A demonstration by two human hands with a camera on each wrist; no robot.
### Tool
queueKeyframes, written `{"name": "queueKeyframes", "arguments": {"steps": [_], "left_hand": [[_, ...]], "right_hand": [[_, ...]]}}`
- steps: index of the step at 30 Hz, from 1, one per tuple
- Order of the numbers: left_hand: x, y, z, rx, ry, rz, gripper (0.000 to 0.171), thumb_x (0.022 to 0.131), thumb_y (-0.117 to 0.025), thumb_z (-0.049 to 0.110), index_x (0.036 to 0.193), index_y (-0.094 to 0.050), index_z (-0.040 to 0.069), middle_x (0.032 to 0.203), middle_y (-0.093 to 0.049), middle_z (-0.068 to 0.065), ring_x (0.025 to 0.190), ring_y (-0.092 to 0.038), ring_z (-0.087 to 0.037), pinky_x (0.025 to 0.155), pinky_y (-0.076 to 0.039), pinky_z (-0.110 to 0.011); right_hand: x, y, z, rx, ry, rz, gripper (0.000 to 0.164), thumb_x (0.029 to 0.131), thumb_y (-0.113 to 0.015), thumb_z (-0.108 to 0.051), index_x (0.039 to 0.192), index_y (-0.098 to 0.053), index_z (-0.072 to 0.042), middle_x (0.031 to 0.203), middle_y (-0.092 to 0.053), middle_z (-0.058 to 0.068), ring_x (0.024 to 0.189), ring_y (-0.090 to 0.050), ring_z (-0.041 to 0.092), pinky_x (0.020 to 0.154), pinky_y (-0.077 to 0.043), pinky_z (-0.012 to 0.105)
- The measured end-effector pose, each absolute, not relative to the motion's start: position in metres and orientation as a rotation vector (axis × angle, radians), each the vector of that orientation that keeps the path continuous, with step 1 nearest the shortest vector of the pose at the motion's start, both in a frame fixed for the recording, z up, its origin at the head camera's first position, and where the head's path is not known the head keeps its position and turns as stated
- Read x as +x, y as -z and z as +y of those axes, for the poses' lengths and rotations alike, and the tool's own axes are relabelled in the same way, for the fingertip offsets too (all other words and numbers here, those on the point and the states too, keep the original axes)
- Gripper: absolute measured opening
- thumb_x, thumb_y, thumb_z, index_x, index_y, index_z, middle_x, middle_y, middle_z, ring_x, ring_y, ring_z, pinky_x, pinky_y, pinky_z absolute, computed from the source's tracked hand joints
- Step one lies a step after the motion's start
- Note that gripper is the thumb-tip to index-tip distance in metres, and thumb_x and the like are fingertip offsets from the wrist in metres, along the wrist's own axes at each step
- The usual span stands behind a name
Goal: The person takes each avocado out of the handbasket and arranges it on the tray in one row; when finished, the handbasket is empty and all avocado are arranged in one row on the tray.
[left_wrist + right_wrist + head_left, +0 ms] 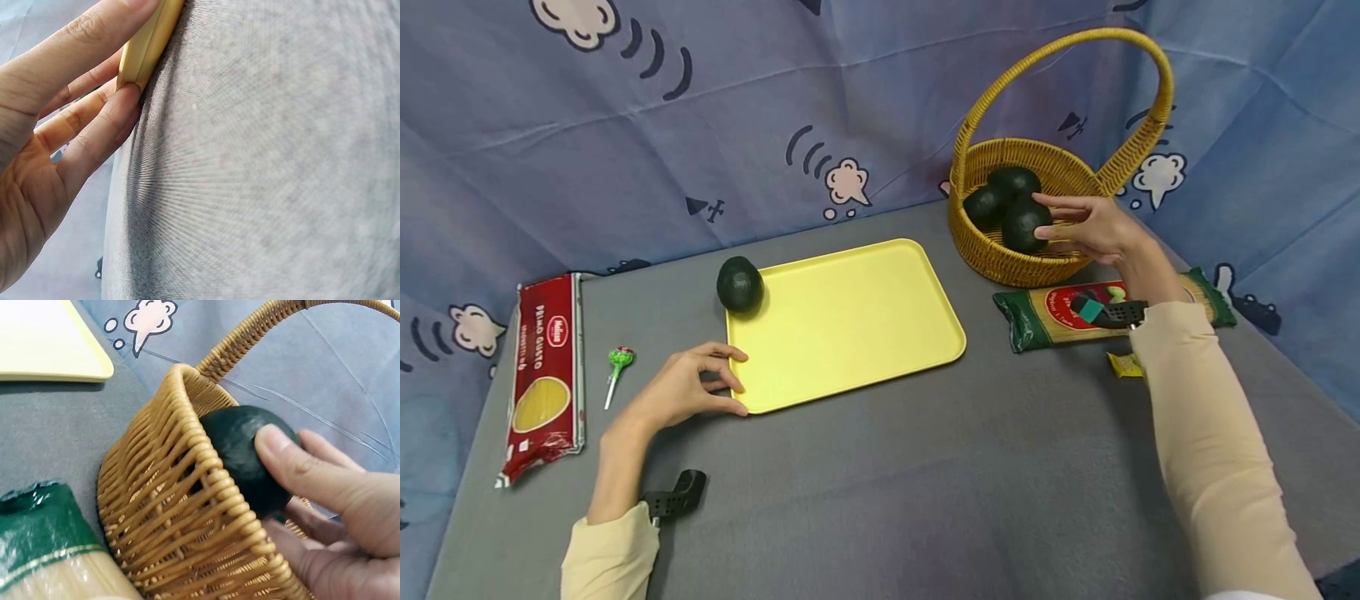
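Dark-green round avocados [740,285]: one at the yellow oblong tray [850,321], left hand [688,383] pinching it; three still in golden wicker basket [992,258], right hand [1093,229] gripping one.

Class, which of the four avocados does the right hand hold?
The front avocado at the basket, pinched by the right hand; two others there lie farther back; the fourth sits at a corner of the tray.

The left hand [688,383] and right hand [1097,229] are bare. The left sleeve [612,554] and right sleeve [1210,442] are plain cream, softly creased. Tiny holes dot the black left wrist mount [673,497] and right wrist mount [1122,314]; the right carries a teal patch [1091,311].
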State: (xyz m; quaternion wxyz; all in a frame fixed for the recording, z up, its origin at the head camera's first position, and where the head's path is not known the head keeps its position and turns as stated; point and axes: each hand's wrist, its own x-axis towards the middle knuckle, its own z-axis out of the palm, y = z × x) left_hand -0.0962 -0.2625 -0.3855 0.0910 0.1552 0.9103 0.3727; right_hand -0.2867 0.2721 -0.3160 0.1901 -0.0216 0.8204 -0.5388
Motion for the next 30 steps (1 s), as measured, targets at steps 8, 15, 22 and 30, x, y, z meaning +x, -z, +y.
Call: {"name": "queueKeyframes", "arguments": {"steps": [8, 15, 22, 30], "left_hand": [[-0.096, 0.386, -0.263, 0.467, -1.121, 2.700, 0.020, 0.064, -0.089, 0.019, 0.074, -0.072, 0.016, 0.121, -0.060, -0.007, 0.098, -0.064, -0.020, 0.081, -0.056, -0.022], [-0.096, 0.387, -0.262, 0.464, -1.118, 2.701, 0.021, 0.064, -0.090, 0.021, 0.074, -0.072, 0.017, 0.121, -0.060, -0.006, 0.097, -0.065, -0.018, 0.081, -0.056, -0.021], [-0.097, 0.388, -0.263, 0.469, -1.110, 2.711, 0.021, 0.064, -0.090, 0.023, 0.074, -0.072, 0.018, 0.120, -0.060, -0.005, 0.095, -0.065, -0.016, 0.081, -0.056, -0.021], [-0.098, 0.387, -0.264, 0.480, -1.099, 2.720, 0.021, 0.064, -0.090, 0.023, 0.073, -0.071, 0.018, 0.120, -0.060, -0.005, 0.097, -0.064, -0.017, 0.081, -0.056, -0.024]], "right_hand": [[-0.278, 0.321, 0.277, -0.181, 1.618, 2.294, 0.061, 0.089, -0.068, -0.010, 0.144, -0.045, -0.023, 0.153, -0.018, 0.025, 0.089, -0.067, 0.005, 0.080, -0.057, 0.026], [-0.270, 0.325, 0.276, -0.264, 1.894, 2.143, 0.058, 0.088, -0.065, 0.002, 0.141, -0.049, -0.016, 0.142, -0.035, 0.019, 0.091, -0.066, 0.007, 0.076, -0.058, 0.025], [-0.262, 0.320, 0.268, -0.320, 2.068, 1.996, 0.056, 0.086, -0.063, 0.009, 0.137, -0.054, -0.013, 0.133, -0.047, 0.010, 0.095, -0.066, 0.012, 0.076, -0.058, 0.027], [-0.254, 0.318, 0.247, -0.402, 2.036, 1.975, 0.057, 0.088, -0.061, 0.010, 0.139, -0.051, -0.014, 0.148, -0.031, 0.016, 0.098, -0.066, 0.013, 0.078, -0.058, 0.027]]}}
